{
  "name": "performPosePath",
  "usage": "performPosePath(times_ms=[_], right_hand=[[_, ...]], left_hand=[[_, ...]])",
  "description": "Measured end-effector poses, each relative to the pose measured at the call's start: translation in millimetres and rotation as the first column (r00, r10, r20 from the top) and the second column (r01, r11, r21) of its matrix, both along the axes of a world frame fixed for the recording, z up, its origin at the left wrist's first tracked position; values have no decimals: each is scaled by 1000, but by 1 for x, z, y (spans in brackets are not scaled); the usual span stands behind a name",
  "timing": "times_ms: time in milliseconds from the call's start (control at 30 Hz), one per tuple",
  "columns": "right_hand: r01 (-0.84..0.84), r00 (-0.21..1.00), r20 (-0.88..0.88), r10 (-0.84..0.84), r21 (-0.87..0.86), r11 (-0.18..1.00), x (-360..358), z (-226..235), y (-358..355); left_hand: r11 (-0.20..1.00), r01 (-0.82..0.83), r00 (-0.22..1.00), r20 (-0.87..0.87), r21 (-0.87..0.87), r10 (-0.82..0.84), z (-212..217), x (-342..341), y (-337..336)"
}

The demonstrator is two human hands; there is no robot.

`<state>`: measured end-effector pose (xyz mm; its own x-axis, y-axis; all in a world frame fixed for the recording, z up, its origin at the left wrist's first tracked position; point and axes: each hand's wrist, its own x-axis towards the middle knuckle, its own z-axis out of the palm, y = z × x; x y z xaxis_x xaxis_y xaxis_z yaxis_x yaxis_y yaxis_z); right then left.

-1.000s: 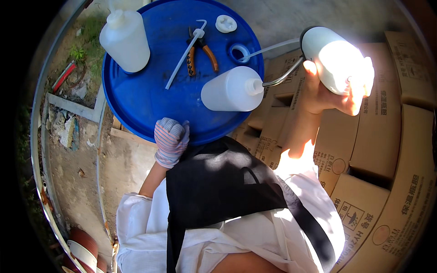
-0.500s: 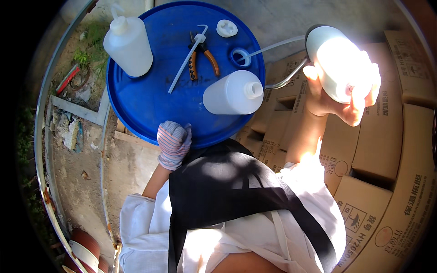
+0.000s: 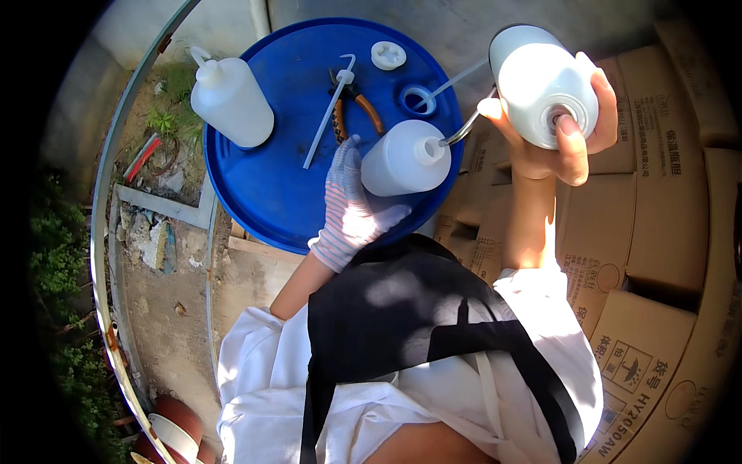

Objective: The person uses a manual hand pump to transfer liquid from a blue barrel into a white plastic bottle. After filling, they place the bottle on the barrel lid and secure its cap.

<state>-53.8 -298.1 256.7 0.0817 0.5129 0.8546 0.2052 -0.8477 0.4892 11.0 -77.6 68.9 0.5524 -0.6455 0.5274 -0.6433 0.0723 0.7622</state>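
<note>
Right hand point(image 3: 553, 147), bare, grips a white plastic bottle point(image 3: 545, 81) raised beside the blue drum lid point(image 3: 263, 193), thumb over its open neck; a thin tube runs from it toward the drum bung point(image 3: 418, 98). Left hand point(image 3: 352, 209), in a striped knit glove, is spread wide against a second open bottle point(image 3: 402, 158) on the lid. Judged partway: two bottles uncapped and in hand, a spouted wash bottle point(image 3: 230, 100) standing untouched (contents not visible). Loose dip tube point(image 3: 328, 124), pliers point(image 3: 357, 108), white bung cap point(image 3: 388, 55) lie unused. Cardboard cartons point(image 3: 657, 232) at right.
</note>
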Motion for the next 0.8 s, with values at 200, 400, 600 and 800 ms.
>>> performPosePath(times_ms=[200,400,600,800], right_hand=[[147,989,29,-145,-82,986,0,-4,-7],[109,993,-60,-106,47,993,-2,-21,-6],[38,997,-74,-33,66,997,2,-24,-12],[31,988,-156,-12,120,992,1,-25,-5]], left_hand=[[978,4,997,-81,-208,-21,-10,-8,-33],[972,-3,995,-100,-235,-21,-7,-9,-45],[982,-78,997,-29,-173,74,-10,-13,-42],[972,-42,999,-13,-231,40,-2,-9,-42]])
